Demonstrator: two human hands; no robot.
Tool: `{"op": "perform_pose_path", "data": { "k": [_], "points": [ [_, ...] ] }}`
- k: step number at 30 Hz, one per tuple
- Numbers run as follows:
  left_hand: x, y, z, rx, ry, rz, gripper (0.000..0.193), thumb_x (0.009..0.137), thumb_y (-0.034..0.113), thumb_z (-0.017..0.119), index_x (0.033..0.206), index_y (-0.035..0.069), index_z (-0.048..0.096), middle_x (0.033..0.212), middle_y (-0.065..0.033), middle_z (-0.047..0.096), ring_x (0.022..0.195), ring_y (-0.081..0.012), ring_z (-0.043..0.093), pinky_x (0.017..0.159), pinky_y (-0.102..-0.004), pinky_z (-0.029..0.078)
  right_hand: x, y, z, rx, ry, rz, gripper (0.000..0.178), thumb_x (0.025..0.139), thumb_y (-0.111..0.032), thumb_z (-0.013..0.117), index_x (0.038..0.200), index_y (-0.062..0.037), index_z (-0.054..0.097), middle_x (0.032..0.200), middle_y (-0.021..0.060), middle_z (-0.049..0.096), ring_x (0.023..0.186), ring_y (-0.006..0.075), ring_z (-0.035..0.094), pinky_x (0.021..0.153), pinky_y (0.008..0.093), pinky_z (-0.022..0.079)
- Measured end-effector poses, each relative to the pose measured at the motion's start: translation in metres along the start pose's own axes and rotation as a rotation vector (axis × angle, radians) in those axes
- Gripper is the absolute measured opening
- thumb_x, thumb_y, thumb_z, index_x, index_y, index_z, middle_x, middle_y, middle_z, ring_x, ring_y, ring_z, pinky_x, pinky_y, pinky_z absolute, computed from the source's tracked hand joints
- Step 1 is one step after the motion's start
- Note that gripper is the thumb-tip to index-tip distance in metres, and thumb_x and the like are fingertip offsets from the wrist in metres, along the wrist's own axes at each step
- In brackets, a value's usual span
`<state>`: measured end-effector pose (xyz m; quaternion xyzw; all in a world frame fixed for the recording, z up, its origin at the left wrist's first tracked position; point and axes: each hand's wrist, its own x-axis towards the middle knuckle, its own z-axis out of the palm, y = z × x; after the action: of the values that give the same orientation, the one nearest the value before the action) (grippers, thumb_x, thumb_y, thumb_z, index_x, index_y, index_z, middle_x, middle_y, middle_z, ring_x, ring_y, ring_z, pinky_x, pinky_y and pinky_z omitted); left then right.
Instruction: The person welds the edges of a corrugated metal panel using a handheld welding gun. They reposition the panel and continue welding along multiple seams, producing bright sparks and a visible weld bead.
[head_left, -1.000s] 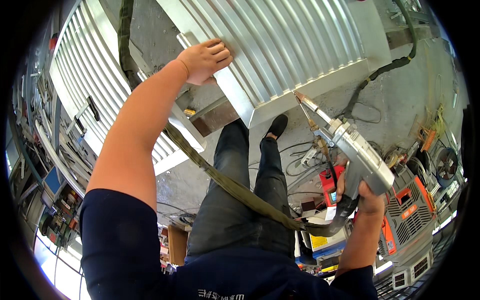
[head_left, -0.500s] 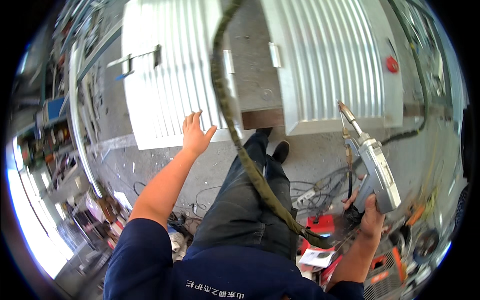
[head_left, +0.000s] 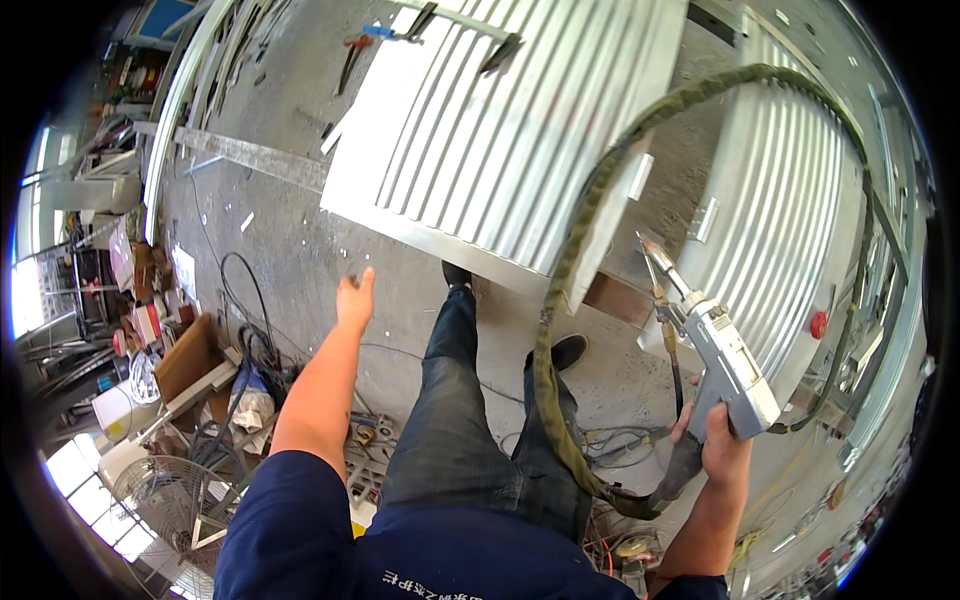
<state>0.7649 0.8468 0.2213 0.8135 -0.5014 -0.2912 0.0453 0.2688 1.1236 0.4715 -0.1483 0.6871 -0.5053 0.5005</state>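
In my right hand (head_left: 722,450) is a grey pistol-shaped welding gun (head_left: 728,350), its fingers wrapped round the grip. The copper-coloured nozzle (head_left: 652,247) points up and left, over the gap between two ribbed metal panels. A thick hose in a green sleeve (head_left: 545,370) leaves the grip and loops far ahead. My left hand (head_left: 354,300) hangs in the air over the floor, thumb apart from the fingers and nothing in it; the fingers are partly hidden. Nearest to it is the front edge of the left ribbed panel (head_left: 470,150). The right ribbed panel (head_left: 765,220) lies beyond the gun.
A clamp (head_left: 470,22) sits across the left panel's far end, with pliers (head_left: 352,60) on the floor beside it. A red round object (head_left: 819,324) is on the right panel's edge. Cables, a wire fan (head_left: 180,505) and clutter lie at the lower left. A metal bar (head_left: 250,160) meets the left panel.
My view has swung left, so both panels appear farther right. My left hand has come off the left panel. The right hand still grips the welding gun, its nozzle now nearer the gap.
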Motion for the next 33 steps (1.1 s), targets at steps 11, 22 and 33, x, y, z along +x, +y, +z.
{"op": "perform_pose_path", "data": {
  "k": [11,22,33],
  "points": [
    [0.136,0.184,-0.045,0.275,0.186,0.475,0.079,0.089,0.059,0.063,0.135,-0.004,0.053,0.137,-0.0274,0.053,0.127,-0.043,0.05,0.108,-0.0477,0.04,0.055,-0.134,0.104,-0.376,-0.254,0.403,0.045,0.087,-0.009,0.074,0.125,0.0056,0.055,0.08,0.0067,0.064,0.064,0.0143,0.061,0.058,0.03,0.051],
    [0.154,0.222,-0.029,0.279,0.01,0.4,0.097,0.078,0.082,0.054,0.143,0.01,0.048,0.143,-0.015,0.052,0.128,-0.0347,0.053,0.1,-0.0471,0.048,0.181,-0.104,0.278,-0.57,-0.619,0.571,0.062,0.079,-0.01,0.083,0.133,0.0017,0.054,0.106,0.0052,0.065,0.079,0.0097,0.059,0.062,0.0282,0.052],
    [0.132,0.257,-0.054,0.255,-0.09,0.26,0.086,0.088,0.069,0.051,0.145,0.004,0.045,0.122,-0.0238,0.066,0.115,-0.0371,0.063,0.099,-0.0455,0.049,0.23,-0.083,0.294,-0.618,-0.72,0.582,0.054,0.081,-0.007,0.079,0.129,0.0008,0.056,0.092,0.0045,0.064,0.067,0.0092,0.058,0.054,0.0276,0.051]
  ]
}}
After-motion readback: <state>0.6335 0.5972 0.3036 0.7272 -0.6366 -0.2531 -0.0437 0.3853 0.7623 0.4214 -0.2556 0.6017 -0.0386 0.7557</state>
